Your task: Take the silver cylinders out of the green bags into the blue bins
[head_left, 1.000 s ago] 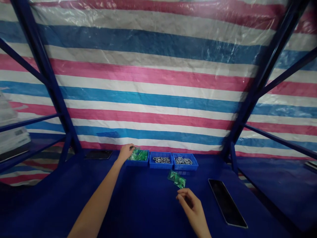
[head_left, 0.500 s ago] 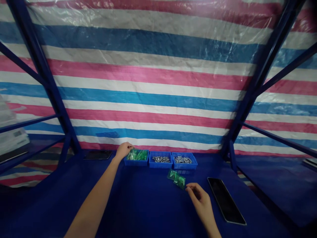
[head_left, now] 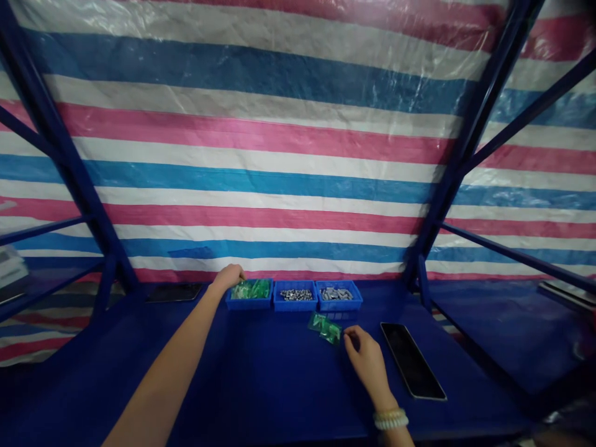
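Note:
My left hand (head_left: 230, 277) reaches over the left blue bin (head_left: 249, 304), its fingers curled down at the rim. Inside that bin lies a heap of small green and clear packets (head_left: 254, 288). Those fingertips are partly hidden, so what they hold cannot be made out. On the tabletop, two green packets (head_left: 329, 332) lie overlapping in front of the bins. Right beside them is my right hand (head_left: 365, 357), thumb and forefinger closed together near the packet's edge. Whether they grip anything is too small to tell. A beaded bracelet circles that wrist.
A middle blue bin (head_left: 295, 305) holds small shiny metal parts; the right blue bin (head_left: 339, 305) holds grey pieces. A dark phone-like slab (head_left: 412, 360) lies right of my right hand. Another dark flat slab (head_left: 174, 293) sits at back left. Blue frame posts (head_left: 447, 180) flank a striped sheet.
The whole view has shifted slightly, and more of my right wrist with its bracelet shows. My left hand stays at the left bin, its fingers a little lower; the packets on the table lie as before.

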### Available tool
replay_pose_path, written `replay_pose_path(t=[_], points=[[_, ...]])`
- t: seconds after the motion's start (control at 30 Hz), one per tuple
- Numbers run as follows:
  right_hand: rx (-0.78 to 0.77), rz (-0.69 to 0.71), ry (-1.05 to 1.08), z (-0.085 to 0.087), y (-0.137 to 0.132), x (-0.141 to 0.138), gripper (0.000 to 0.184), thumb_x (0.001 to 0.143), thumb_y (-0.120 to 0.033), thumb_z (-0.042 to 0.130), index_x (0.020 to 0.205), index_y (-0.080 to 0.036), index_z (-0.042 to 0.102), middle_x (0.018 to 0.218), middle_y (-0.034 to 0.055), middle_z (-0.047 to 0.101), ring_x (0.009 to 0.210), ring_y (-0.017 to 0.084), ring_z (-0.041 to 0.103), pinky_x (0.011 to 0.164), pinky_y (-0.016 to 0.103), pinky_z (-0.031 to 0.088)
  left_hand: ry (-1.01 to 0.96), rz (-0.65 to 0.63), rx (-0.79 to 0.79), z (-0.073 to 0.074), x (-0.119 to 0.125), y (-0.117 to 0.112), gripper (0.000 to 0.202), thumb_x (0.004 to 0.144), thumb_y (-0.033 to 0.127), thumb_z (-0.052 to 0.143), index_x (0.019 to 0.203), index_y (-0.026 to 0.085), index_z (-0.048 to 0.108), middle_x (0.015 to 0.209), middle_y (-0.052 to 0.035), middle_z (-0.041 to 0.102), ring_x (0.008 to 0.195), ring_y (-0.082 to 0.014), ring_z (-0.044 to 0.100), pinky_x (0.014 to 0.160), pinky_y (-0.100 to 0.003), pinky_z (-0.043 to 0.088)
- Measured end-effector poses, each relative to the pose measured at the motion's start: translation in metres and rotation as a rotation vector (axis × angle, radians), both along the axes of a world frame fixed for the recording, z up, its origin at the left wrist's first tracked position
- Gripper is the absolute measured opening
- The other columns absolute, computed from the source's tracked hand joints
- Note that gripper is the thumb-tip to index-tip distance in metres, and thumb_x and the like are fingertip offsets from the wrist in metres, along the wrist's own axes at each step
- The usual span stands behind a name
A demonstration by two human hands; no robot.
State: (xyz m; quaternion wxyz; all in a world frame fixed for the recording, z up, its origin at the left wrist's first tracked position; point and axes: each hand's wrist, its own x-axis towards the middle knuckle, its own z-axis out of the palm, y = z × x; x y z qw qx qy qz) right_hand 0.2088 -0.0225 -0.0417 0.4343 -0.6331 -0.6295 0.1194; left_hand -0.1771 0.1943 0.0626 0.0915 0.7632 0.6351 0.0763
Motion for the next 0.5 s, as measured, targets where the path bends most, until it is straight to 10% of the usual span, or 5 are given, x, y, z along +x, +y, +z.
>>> replay_pose_path(t=[0.17,0.3,0.5], points=[[-0.097,-0.057,-0.321,0.005,0.016,-0.001,0.031,0.087,-0.033,0.053,0.109,-0.014,0.066,0.104,0.0139,0.069,0.099,0.032,0.06,0.084,0.037,0.046,-0.116,0.041,0.158,0.021,0.005,-0.017,0.008,0.08,0.012,0.065,0.078,0.015,0.072,0.082,-0.0058,0.075,0.084,-0.0224,0.07,0.079,-0.032,0.053],[-0.153,0.095,-0.4,0.005,0.032,-0.008,0.044,0.087,-0.02,0.05,0.131,-0.016,0.056,0.126,0.0131,0.061,0.114,0.031,0.053,0.09,0.038,0.044,-0.271,0.096,0.44,0.023,0.028,-0.066,0.03,0.086,0.012,0.046,0.1,0.016,0.072,0.101,-0.0097,0.075,0.099,-0.0252,0.067,0.085,-0.033,0.051],[-0.198,0.12,-0.114,-0.002,0.04,-0.011,0.033,0.076,-0.01,0.057,0.107,-0.014,0.068,0.104,0.014,0.068,0.1,0.03,0.061,0.089,0.038,0.045,-0.718,-0.13,0.488,-0.038,0.119,-0.182,0.025,0.089,0.023,0.046,0.089,0.022,0.071,0.096,-0.0067,0.074,0.092,-0.0215,0.068,0.077,-0.032,0.054]])
